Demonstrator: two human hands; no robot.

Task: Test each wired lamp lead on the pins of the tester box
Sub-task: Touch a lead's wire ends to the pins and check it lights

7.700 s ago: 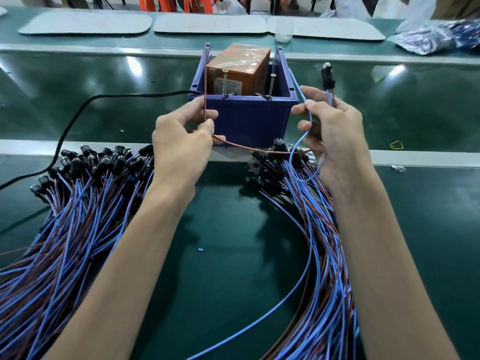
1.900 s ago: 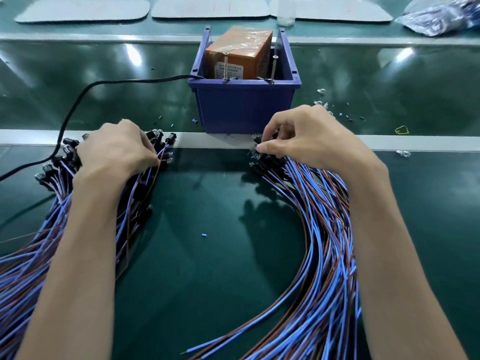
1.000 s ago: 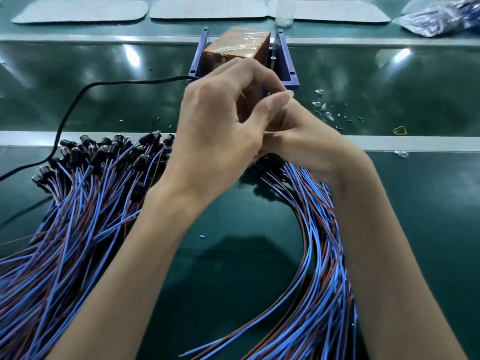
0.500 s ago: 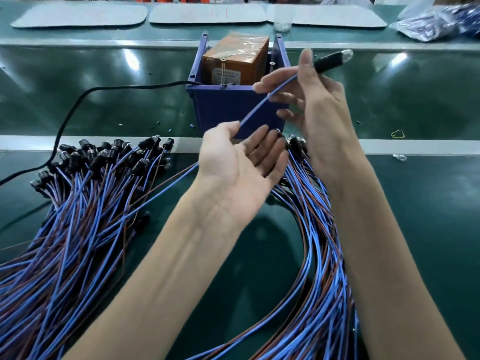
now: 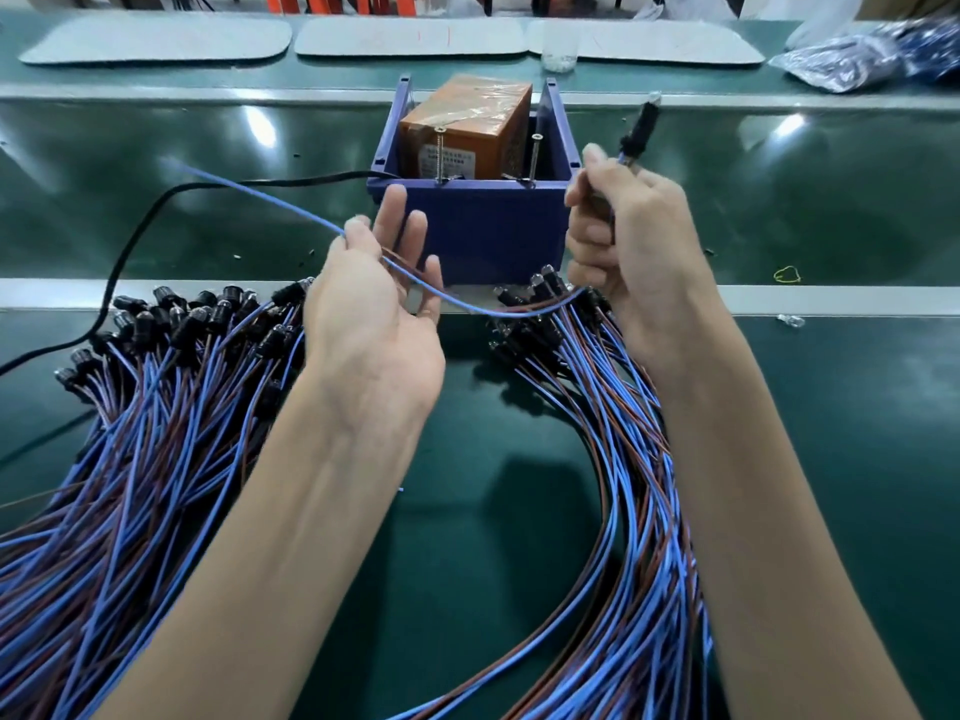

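A dark green glossy work surface (image 5: 467, 537) fills the view, with a pale rail crossing it. On it lie two large sheaves of blue and brown wires ending in black lamp holders: the left sheaf (image 5: 156, 433) and the right sheaf (image 5: 623, 459), both cut off at the bottom edge. Behind them stands a blue plastic bin (image 5: 488, 226) holding the orange-brown taped tester box (image 5: 467, 127); two upright metal pins (image 5: 440, 153) rise at its front. A black cable (image 5: 156, 215) runs into the bin's left side.

The right hand (image 5: 628, 252) is curled round one lamp lead (image 5: 467, 304) just below its black holder, which sticks up beside the bin, clear of the pins. The left hand (image 5: 374, 324) pinches the lead's blue wire between thumb and forefinger, other fingers straight. The wire's free end is blurred; its brown partner is mostly hidden. A small yellow band (image 5: 787, 274) lies far right.
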